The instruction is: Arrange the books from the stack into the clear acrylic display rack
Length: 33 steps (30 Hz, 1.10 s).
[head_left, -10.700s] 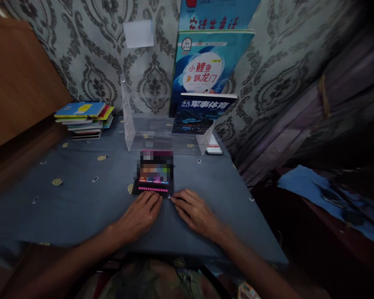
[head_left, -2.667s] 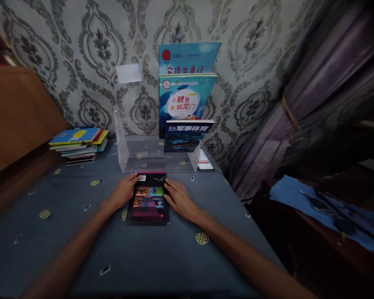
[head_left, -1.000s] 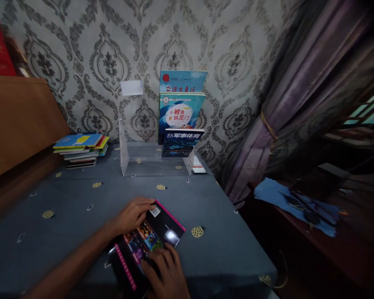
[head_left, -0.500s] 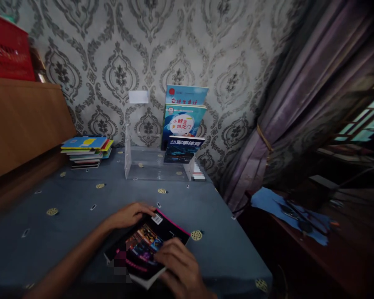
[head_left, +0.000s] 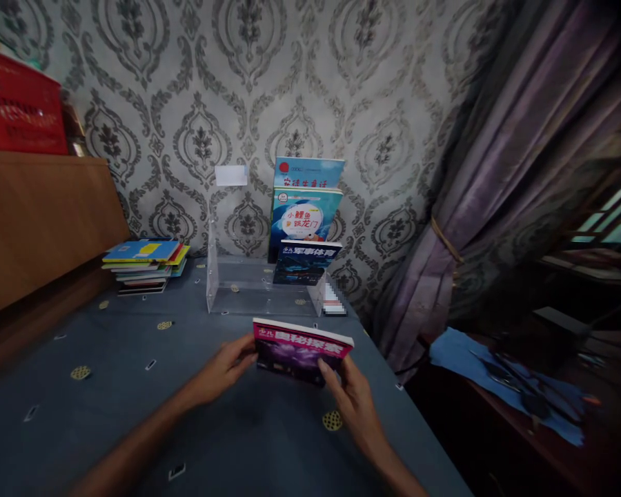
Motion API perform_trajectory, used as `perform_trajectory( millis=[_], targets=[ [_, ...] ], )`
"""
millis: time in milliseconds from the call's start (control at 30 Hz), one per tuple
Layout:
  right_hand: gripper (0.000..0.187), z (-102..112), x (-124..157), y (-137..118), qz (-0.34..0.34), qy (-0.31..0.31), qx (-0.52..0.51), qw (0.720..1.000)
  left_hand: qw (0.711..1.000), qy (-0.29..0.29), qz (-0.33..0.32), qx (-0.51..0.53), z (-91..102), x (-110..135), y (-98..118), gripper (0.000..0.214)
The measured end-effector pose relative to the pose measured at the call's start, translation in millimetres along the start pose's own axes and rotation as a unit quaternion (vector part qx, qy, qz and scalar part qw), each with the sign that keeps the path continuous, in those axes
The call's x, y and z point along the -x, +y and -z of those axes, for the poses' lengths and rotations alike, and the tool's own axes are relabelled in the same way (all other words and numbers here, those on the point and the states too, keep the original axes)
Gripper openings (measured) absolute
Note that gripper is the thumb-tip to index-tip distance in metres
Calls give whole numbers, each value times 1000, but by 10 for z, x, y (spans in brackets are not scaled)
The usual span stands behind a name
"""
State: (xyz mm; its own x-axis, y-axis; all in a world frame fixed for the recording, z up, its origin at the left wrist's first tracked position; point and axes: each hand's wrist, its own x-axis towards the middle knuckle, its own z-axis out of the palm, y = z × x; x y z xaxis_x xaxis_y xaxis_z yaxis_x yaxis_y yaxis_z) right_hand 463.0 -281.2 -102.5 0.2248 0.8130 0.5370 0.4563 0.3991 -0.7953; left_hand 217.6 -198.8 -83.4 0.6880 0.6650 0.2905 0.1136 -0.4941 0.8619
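Observation:
A book [head_left: 294, 355] with a purple and pink cover is held up, front cover toward me, in front of the clear acrylic stand. My right hand [head_left: 355, 397] grips its right side, thumb on the cover and fingers behind. At its left edge, my left hand [head_left: 230, 369] holds the book between thumb and fingers. Just beyond it, the clear tiered stand [head_left: 261, 304] bears several books on its right side: a dark blue book [head_left: 305, 266] in front, a teal book [head_left: 308, 214] behind it, and a light blue book [head_left: 310, 171] at the back.
A pile of books [head_left: 145, 262] lies at the table's left rear. Beside it stands a wooden cabinet [head_left: 41, 228] with a red box [head_left: 21, 110] on top. A curtain [head_left: 424, 297] hangs right of the table, near a blue cloth [head_left: 501, 386] on another surface.
The book was lying tilted, back cover up, near the table's front. Now it is turned front cover toward me, raised and farther forward, with both hands on its sides.

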Motion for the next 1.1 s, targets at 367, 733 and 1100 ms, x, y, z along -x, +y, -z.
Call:
perform_trajectory(
  millis=[367,733,1100],
  targets=[
    [37,274,-437,-86,38,-133,75,988,990,87,11,-109,-102,-291,-203,26],
    [37,19,-456,439,-8,-101,68,993,982,106,2,-156,-95,-478,-450,32],
    [31,82,-1199,226,77,-17,66,995,951,183,-49,-245,193,-1219,-115,29]
  ],
)
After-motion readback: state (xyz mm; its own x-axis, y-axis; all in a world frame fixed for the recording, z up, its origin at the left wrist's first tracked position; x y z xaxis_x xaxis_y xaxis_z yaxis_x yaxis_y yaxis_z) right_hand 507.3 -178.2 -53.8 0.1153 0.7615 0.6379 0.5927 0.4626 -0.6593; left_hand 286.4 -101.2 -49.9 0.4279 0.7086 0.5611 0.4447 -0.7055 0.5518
